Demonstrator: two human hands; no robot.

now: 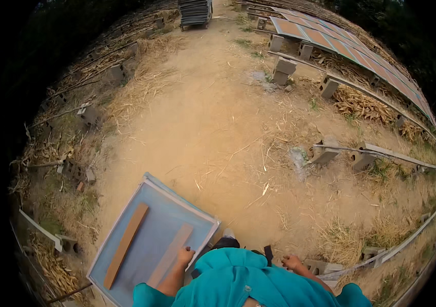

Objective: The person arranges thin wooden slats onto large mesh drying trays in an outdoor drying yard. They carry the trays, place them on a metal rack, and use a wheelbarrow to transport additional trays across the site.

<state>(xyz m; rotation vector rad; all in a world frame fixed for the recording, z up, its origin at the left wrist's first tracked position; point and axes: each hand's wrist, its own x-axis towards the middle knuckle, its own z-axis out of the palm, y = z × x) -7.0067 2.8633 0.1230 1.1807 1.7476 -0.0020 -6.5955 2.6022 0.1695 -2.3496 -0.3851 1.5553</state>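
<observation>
Seen from my remote station: at near left, a stack of flat blue mesh trays with pale metal frames [151, 240] rides tilted at the person's left side, two brown wooden slats [126, 244] lying lengthwise on the top tray. The left hand [185, 256] is closed over the near right edge of the top tray, fingers wrapped on the frame. I judge the stack stiff at the rim, light but broad and awkward, its mesh easily dented, so the frame edge is the place to grip. Centre, a teal shirt [238, 284] hides the body. At right, the right hand [293, 263] hangs free, loosely curled and empty. Farther right, grey concrete blocks [325, 153] carry long rails; how many trays are stacked stays unclear.
</observation>
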